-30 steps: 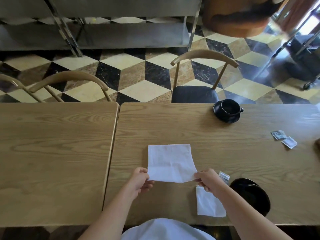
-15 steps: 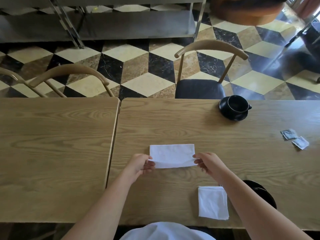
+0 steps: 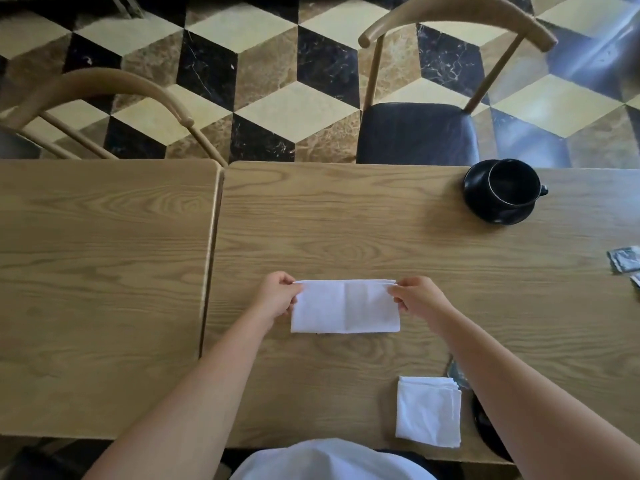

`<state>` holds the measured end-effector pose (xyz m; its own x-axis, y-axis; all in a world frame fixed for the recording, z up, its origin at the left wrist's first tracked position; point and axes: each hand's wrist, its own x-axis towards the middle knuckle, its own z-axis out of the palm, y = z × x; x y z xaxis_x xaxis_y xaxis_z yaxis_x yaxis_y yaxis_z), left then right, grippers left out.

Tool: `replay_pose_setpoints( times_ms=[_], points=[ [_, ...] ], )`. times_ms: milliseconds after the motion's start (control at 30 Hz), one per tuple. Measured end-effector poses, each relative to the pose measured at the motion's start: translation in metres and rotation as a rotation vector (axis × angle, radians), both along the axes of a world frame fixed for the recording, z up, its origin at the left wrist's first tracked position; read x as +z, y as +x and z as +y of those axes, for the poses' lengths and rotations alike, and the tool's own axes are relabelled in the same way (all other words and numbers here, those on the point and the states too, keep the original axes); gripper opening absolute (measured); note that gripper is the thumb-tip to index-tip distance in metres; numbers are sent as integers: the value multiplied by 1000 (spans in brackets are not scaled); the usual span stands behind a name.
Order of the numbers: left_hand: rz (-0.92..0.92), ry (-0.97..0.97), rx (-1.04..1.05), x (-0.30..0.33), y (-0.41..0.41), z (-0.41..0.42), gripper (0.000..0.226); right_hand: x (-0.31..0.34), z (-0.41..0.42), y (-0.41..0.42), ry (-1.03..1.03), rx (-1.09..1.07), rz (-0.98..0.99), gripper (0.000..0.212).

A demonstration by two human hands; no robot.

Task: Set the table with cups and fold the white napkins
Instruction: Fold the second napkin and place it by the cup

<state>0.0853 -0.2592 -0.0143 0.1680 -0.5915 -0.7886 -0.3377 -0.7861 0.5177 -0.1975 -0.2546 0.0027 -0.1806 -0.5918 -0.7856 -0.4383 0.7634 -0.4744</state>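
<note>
A white napkin (image 3: 345, 306) lies flat on the right-hand table (image 3: 346, 230), folded over into a wide strip, nearer the table's left edge than its right and about midway between its far and near edges. The left hand (image 3: 277, 297) pinches the strip's far left corner, thumb and fingers pressed together on the cloth. The right hand (image 3: 417, 299) pinches the far right corner the same way, where the layered edges show.

Near the table's near edge, toward the right, rests a second napkin (image 3: 428, 412), folded into a small square. Just beside it on the right, a dark saucer (image 3: 485, 427) is mostly hidden under the right forearm. At the far edge, toward the right corner, a black cup (image 3: 512, 183) stands on a black saucer (image 3: 485, 209). 2 small packets (image 3: 625, 259) lie at the right edge of the view.

A second table (image 3: 104, 289) butts against the left edge. 2 wooden chairs (image 3: 419, 131) stand beyond the far edge on a chequered floor (image 3: 277, 81).
</note>
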Motion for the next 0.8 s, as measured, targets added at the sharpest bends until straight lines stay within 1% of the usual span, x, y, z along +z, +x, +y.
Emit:
replay_pose_setpoints(
  times_ms=[100,167,233,333,367,433,467,500,567,633,700,800],
  points=[
    [-31,-10,0,-10,-2,-8,14,-11,-5,-1,30,27,37,26],
    [-44,-1,10,-15,-2,-10,15,-17,-5,-2,34,35,57,21],
    [-63,9,43,-18,-1,-9,19,-20,-4,-1,36,28,54,16],
    [-110,-8,80,-16,0,0,27,-18,0,0,1,-9,65,14],
    [-170,-40,37,-14,0,4,28,-16,2,2,-31,-41,95,14],
    [-315,-139,-122,-10,-3,17,25,-9,10,11,-109,-78,147,11],
    [-328,-194,-197,-8,-6,24,22,-6,15,20,-135,-57,128,7],
    [-294,-240,-270,-6,-10,33,19,-3,20,32,-132,-13,76,5],
    [-205,-305,-442,-4,-20,50,11,-3,32,60,-80,116,-43,7],
    [-173,-341,-577,-6,-26,62,3,-7,43,87,-52,225,-126,11],
    [-163,-319,-624,-11,-30,67,11,-14,55,103,-39,264,-157,16],
    [-211,-180,-560,-14,-33,61,6,-21,64,108,-20,176,-162,21]
  ],
)
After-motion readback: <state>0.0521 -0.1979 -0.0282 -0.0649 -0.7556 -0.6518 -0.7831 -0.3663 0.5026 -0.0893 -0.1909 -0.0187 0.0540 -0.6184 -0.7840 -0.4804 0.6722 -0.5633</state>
